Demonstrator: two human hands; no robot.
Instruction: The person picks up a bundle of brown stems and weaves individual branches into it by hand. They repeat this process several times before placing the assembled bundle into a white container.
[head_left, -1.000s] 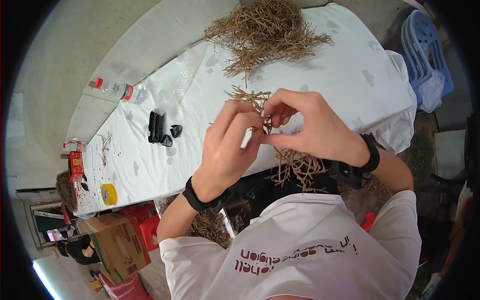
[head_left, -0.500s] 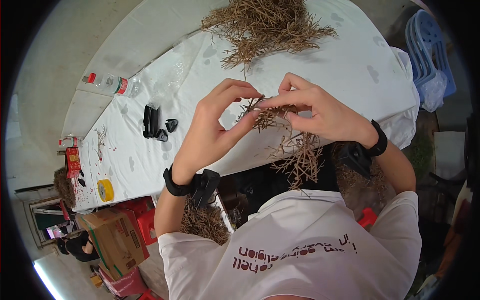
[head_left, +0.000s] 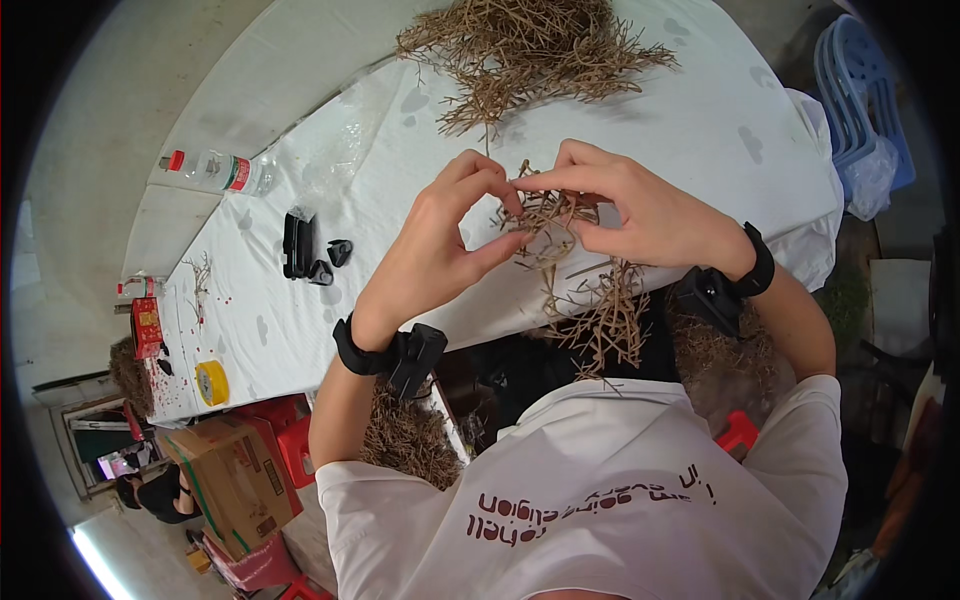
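Observation:
A brown, many-branched dried twig sprig [head_left: 545,212] is held up over the near edge of the table between my two hands. My left hand [head_left: 425,240] has its curled fingers and thumb at the sprig's left side. My right hand [head_left: 655,215] grips the other side, its index finger stretched across the top and its thumb below. More of the dried twigs [head_left: 612,315] hang under the right hand, past the table edge and in front of my shirt. Whether these join the held sprig cannot be made out. A black strap with a small black device is on each wrist.
A large heap of dried twigs [head_left: 545,60] lies at the table's far side. To the left are a plastic bottle [head_left: 220,172], a black case [head_left: 298,245] and a yellow tape roll [head_left: 211,382]. A cardboard box [head_left: 230,485] stands lower left; blue stools [head_left: 855,110] at right.
My left fingers have shifted slightly and spread wider from the thumb. The sprig has turned between my hands, with a twig now pointing up. The far heap has not moved.

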